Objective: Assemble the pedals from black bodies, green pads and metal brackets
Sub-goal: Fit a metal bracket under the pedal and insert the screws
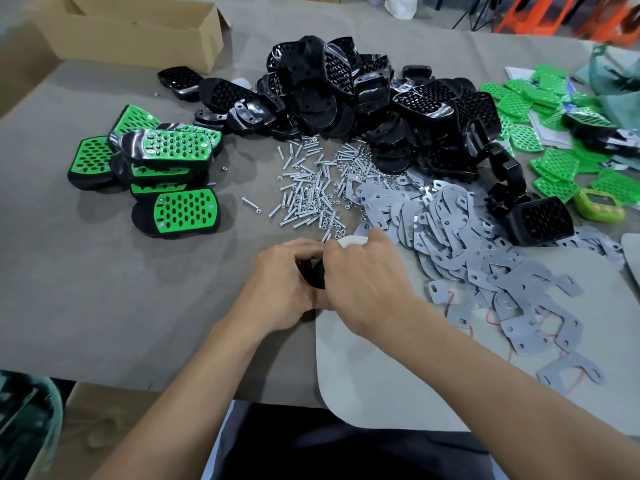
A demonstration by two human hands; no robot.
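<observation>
Tabletop [138, 306], black body [314, 277] within left hand [280, 284]

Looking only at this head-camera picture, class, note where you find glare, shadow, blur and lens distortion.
Head view: glare streaks the glossy black bodies; soft shadows lie beside the assembled pedals; the orange stools at top right are blurred; the cardboard box skews toward the corner, wide-angle distortion; the left hand and right hand are sharp but cover most of the black part they hold.

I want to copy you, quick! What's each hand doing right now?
Left hand: fingers curled round a black pedal body.
Right hand: grips the same body from its other side.
</observation>
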